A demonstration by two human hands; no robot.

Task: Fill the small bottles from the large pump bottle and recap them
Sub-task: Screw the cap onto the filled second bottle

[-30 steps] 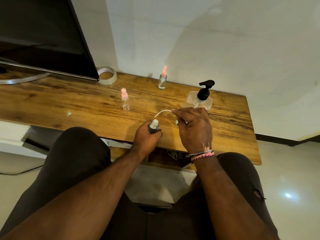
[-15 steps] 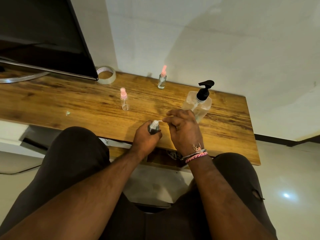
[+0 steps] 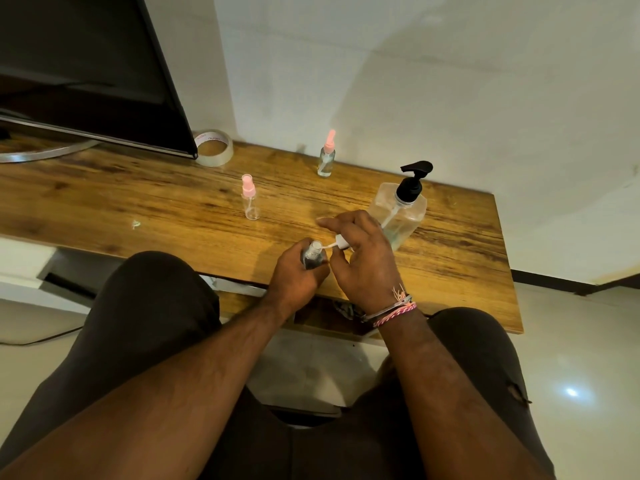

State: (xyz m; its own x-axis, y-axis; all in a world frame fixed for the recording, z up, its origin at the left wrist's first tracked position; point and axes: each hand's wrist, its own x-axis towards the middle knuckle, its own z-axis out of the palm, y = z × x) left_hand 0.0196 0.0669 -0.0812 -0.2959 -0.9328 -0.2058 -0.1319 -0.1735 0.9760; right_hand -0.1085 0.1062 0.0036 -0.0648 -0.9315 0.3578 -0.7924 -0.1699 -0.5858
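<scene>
Brown streaked wood grain on table (image 3: 138, 199); pink caps on two clear small bottles (image 3: 250, 197); black pump on clear large bottle (image 3: 398, 211); pink-white wrist threads (image 3: 394, 313).

Home living room; flat-screen television (image 3: 86, 74) on wooden console table (image 3: 138, 202), white wall (image 3: 415, 81), tiled floor (image 3: 588, 358)

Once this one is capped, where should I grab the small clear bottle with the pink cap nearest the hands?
Grip the small clear bottle round its clear body, below the pink spray cap. It stands upright and alone on the wooden table, so coming from the near side, level with the body, probably works best; the narrow cap offers less hold.
</scene>
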